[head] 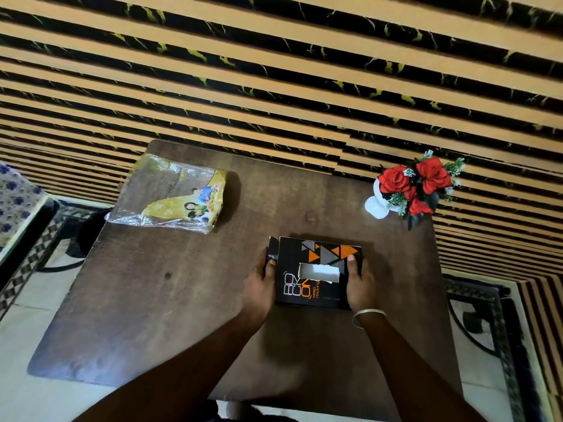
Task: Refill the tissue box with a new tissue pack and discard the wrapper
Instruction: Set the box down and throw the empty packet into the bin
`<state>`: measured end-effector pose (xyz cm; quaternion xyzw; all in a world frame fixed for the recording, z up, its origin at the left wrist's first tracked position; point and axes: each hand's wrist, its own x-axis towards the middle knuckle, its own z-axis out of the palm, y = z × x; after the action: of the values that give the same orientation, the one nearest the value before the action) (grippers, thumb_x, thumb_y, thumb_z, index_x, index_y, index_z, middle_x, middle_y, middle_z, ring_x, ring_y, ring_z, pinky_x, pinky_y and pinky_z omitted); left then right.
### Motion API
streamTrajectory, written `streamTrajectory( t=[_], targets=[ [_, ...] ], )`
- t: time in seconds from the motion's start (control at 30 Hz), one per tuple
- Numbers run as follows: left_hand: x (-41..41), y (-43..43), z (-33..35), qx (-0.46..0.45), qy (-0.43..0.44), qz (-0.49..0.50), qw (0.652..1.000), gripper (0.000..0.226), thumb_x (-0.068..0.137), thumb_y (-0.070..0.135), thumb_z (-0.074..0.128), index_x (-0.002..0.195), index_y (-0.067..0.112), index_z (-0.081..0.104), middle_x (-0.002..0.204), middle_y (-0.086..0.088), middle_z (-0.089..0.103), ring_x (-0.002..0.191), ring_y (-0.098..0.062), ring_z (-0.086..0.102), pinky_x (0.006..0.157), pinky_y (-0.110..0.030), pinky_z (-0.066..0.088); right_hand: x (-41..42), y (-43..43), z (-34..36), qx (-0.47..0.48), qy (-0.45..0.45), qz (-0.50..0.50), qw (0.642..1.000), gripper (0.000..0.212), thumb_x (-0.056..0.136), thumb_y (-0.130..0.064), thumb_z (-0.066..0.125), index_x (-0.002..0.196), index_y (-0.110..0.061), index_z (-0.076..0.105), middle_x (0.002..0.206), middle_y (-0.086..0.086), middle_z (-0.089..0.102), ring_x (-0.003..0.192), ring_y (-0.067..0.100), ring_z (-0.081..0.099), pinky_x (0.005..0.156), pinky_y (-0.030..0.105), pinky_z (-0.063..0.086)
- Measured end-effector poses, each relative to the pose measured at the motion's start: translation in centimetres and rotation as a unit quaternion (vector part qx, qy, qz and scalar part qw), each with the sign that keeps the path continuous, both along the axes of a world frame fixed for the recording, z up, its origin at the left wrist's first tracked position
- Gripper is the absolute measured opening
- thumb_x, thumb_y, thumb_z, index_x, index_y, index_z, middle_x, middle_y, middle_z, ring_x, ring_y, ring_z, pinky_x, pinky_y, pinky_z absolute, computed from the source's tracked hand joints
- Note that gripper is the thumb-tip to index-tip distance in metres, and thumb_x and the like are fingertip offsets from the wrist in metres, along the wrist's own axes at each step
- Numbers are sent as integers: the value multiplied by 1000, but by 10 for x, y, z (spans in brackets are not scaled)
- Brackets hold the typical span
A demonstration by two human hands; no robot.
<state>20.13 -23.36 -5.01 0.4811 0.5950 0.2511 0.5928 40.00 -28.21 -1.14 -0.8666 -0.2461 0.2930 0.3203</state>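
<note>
The black tissue box (315, 272) with orange and grey triangles lies flat at the near middle of the dark wooden worktop (182, 300); white tissue shows inside its torn rectangular slot; the left hand (259, 286) clasps its left end, where a flap stands open; the right hand (359, 283) clasps its right end, thumb on top; farther left lies the crumpled yellow wrapper (173, 194), seemingly empty; far right stands a white vase (379, 199) holding red roses (417, 184).
</note>
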Motion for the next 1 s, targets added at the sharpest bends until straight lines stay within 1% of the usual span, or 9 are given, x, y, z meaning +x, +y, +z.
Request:
streamTrajectory(
  t=[0.13,0.3,0.4,0.57,0.7,0.8,0.87,0.93,1.0],
  targets=[
    [11,-4,-24,-36,-48,31,998,61,84,80,41,140,54,42,137,5,62,120,-20,64,101,-52,51,7,0,-6,10,47,-1,999,54,103,-41,40,147,-10,41,150,14,45,138,32,41,114,37,29],
    [25,-16,-4,-23,-71,31,997,73,80,80,47,145,49,34,142,8,58,128,-19,59,107,-51,47,8,0,-8,-1,50,8,999,60,103,-44,38,152,-11,31,157,12,35,145,30,33,118,36,23],
    [28,-16,-3,-14,-58,33,998,71,77,83,45,142,60,29,140,5,60,122,-21,63,102,-51,51,10,0,-10,-5,53,12,999,62,102,-47,37,154,-14,28,159,11,32,146,30,31,119,39,21],
    [28,-15,9,-4,-39,15,999,62,91,62,44,149,48,26,142,2,58,123,-21,62,101,-51,52,11,-1,-9,4,70,18,997,64,101,-50,36,155,-16,26,159,10,32,146,30,31,119,41,22],
    [22,-15,15,-32,-61,17,997,80,80,79,46,150,53,18,150,5,50,128,-19,58,105,-50,49,14,-2,-9,36,125,2,991,62,100,-49,41,151,-14,35,154,5,39,142,24,37,113,31,24],
    [16,-16,33,-43,-67,40,996,74,97,56,45,157,41,4,154,2,41,127,-15,55,106,-38,48,16,-11,-7,95,170,-36,980,66,92,-62,46,144,-21,47,146,-8,46,135,13,42,113,30,26],
    [12,-21,31,-42,-53,42,997,72,99,52,43,157,38,3,157,1,36,132,-15,50,108,-34,43,12,-21,-9,107,194,-66,973,73,88,-69,47,146,-25,44,147,-15,41,136,9,39,115,29,24],
    [11,-26,27,-18,-43,34,998,78,89,70,43,154,47,4,163,3,26,144,-18,38,118,-43,34,10,-31,-17,113,180,-96,972,79,85,-72,48,147,-24,41,151,-15,35,138,9,35,119,32,20],
    [12,-31,17,-10,-43,27,999,87,79,83,42,152,51,7,164,8,23,147,-15,33,119,-48,32,6,-38,-19,126,161,-107,973,70,91,-62,50,147,-21,41,153,-9,37,138,12,38,117,32,24]
  ],
)
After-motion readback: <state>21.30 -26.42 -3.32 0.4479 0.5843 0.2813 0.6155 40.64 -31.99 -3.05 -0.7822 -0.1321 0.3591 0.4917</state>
